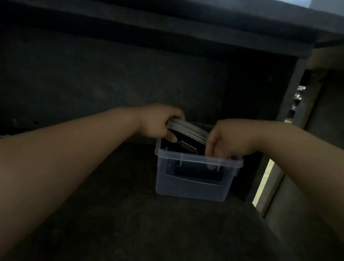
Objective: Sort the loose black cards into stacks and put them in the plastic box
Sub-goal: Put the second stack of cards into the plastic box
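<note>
A clear plastic box (194, 188) stands on a dark shelf surface inside a cabinet. A thick stack of black cards (188, 135) with white lettering stands on edge in the box, its top above the rim. My left hand (159, 122) grips the stack's left end, fingers over the top and thumb on the front. My right hand (224, 141) grips the right end, fingertips reaching down inside the box. More black cards show faintly through the box's left side.
The dark shelf (132, 223) stretches toward me in front of the box. The cabinet's back wall (108, 78) is close behind it, an upper shelf board (159, 19) overhead. A side panel (287, 114) stands at the right, with a bright gap beyond it.
</note>
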A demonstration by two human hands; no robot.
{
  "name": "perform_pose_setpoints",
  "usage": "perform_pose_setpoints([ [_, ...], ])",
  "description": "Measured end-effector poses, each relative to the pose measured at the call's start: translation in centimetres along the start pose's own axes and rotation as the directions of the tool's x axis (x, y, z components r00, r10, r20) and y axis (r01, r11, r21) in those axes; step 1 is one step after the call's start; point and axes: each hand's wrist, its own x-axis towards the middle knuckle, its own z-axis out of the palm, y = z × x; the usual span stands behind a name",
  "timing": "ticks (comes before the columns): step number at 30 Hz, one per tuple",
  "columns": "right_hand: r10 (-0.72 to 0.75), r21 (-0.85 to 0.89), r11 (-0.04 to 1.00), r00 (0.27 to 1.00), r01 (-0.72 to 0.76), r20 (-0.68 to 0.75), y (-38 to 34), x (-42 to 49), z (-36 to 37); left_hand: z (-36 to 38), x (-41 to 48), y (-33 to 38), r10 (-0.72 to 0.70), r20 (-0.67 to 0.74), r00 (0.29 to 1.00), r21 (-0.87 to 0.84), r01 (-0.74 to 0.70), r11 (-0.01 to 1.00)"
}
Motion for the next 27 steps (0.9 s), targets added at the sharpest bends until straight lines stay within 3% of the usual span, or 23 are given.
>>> perform_pose_setpoints([
  [6, -0.038, 0.007, 0.999, 0.984, 0.039, -0.176, 0.2, 1.3, -0.3, 0.4, 0.3, -1.7, -0.102, -0.198, 0.975, -0.227, 0.055, 0.972],
  [10, -0.066, -0.261, 0.964, 0.997, 0.055, -0.034, -0.7, 2.4, 0.5, -0.5, 1.5, -1.7, -0.211, -0.179, 0.961, -0.290, 0.154, 0.945],
  [14, 0.013, -0.478, 0.878, 0.995, 0.035, 0.097, -1.9, 3.4, 1.4, -1.0, 2.0, -1.3, -0.232, -0.177, 0.956, -0.289, 0.175, 0.941],
  [27, 0.157, -0.410, 0.908, 0.978, -0.088, 0.139, -2.4, 5.5, 2.3, -0.4, 1.7, -2.1, -0.321, -0.175, 0.931, -0.590, 0.161, 0.791],
])
